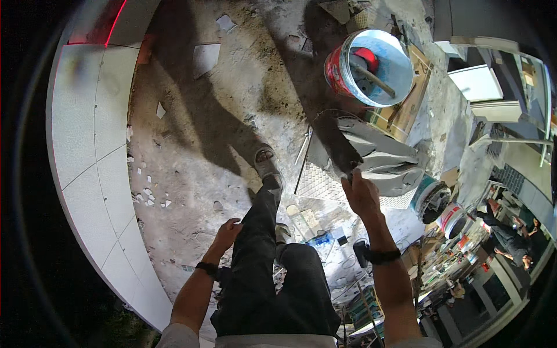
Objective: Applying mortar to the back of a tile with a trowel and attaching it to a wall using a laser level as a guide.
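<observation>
My right hand (363, 193) is closed around the end of a dark, flat tool (341, 146) whose kind I cannot make out in the shadow. Beside it lies a folded grey mass (380, 156) that looks like mortar, spread over a pale board or tile with a grid pattern (321, 181). My left hand (227, 234) hangs beside my left leg with fingers loosely curled, and nothing shows in it. Beyond the mortar stands a large bucket (400, 43), red outside and whitish inside, with a wooden-handled tool (377, 81) leaning in it.
A pale tiled ledge (81, 145) curves along the left. Broken tile pieces (206, 60) lie on the dusty floor. At the right stand a teal, dirty bucket (430, 200) and a red-and-white bucket (452, 220). Farther right, another person (510, 238) is amid clutter.
</observation>
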`<state>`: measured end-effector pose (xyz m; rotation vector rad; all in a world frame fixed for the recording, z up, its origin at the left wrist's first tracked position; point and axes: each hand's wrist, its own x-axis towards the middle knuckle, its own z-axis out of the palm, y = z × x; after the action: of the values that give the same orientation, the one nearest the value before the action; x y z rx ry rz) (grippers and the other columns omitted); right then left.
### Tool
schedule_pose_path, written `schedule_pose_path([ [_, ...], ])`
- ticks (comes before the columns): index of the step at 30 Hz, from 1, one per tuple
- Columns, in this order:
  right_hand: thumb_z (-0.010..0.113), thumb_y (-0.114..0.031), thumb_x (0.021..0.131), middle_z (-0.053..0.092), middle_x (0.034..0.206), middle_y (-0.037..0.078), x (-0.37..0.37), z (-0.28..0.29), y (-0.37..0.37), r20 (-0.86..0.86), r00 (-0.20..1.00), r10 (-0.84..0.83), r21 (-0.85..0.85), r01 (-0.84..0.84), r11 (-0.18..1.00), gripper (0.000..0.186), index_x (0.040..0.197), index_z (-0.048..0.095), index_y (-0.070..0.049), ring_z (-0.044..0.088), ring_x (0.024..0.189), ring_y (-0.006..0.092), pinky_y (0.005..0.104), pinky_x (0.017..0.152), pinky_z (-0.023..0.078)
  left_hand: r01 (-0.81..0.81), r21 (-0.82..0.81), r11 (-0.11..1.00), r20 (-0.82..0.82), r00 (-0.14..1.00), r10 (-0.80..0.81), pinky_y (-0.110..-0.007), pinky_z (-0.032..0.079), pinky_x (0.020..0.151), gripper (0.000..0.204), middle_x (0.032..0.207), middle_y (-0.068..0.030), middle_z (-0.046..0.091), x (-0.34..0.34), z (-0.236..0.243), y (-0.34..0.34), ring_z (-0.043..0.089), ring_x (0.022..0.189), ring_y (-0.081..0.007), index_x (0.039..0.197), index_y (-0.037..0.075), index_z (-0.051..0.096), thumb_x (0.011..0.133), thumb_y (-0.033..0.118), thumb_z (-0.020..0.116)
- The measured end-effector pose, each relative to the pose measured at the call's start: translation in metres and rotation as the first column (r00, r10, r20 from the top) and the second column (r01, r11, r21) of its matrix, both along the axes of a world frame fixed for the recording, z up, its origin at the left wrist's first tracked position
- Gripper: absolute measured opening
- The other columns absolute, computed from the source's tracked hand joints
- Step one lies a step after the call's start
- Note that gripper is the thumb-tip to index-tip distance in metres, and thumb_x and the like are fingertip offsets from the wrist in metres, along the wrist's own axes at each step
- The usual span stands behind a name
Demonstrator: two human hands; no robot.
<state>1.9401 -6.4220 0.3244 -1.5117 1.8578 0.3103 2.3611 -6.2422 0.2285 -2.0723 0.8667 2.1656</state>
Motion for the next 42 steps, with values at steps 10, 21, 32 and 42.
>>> schedule_pose_path([
  [10, 0.053, -0.034, 0.091, 0.05, 0.061, 0.005, 0.058, -0.072, 0.022, 0.439, 0.748, -0.498, 0.417, 0.321, 0.85, 0.033, 0.094, 0.053, -0.002, 0.047, 0.047, 0.0132, 0.0305, 0.042, 0.038, -0.032, -0.062, 0.998, -0.075, 0.997, 0.028, -0.027, 0.045, 0.08, 0.04, 0.096, -0.0092, 0.063, -0.011, 0.015, -0.012, 0.056, 0.088, -0.0132, 0.119, -0.001, 0.053, 0.09, 0.027, 0.057],
  [21, 0.048, -0.035, 0.091, 0.049, 0.056, 0.007, -0.044, 0.012, 0.068, 0.218, 0.826, -0.519, 0.558, 0.33, 0.761, 0.037, 0.081, 0.05, 0.0, 0.048, 0.049, 0.0155, 0.0343, 0.046, 0.043, 0.05, 0.032, 0.998, 0.141, 0.989, -0.054, -0.03, 0.046, 0.075, 0.039, 0.088, -0.0096, 0.064, 0.032, -0.004, 0.016, 0.058, 0.081, -0.016, 0.117, 0.001, 0.056, 0.087, 0.027, 0.059],
  [32, 0.053, -0.039, 0.089, 0.047, 0.061, -0.001, -0.041, -0.015, 0.165, 0.268, 0.02, -0.963, 0.566, 0.806, 0.175, 0.029, 0.091, 0.055, -0.011, 0.041, 0.043, 0.0098, 0.0255, 0.038, 0.034, -0.023, -0.064, 0.998, -0.009, 1.0, 0.023, -0.027, 0.045, 0.073, 0.04, 0.083, -0.0047, 0.061, 0.003, -0.007, -0.001, 0.054, 0.079, -0.0115, 0.118, 0.0, 0.056, 0.086, 0.024, 0.06],
  [42, 0.046, -0.041, 0.091, 0.065, 0.084, 0.021, -0.044, -0.002, 0.202, -0.196, 0.946, -0.26, 0.107, 0.284, 0.953, 0.033, 0.103, 0.048, -0.01, 0.063, 0.077, 0.0391, 0.0516, 0.061, 0.048, 0.046, -0.133, 0.99, 0.023, 0.999, -0.043, -0.03, 0.048, 0.073, 0.04, 0.089, -0.0102, 0.064, 0.031, 0.0, 0.025, 0.06, 0.08, -0.0159, 0.115, -0.002, 0.056, 0.085, 0.024, 0.058],
])
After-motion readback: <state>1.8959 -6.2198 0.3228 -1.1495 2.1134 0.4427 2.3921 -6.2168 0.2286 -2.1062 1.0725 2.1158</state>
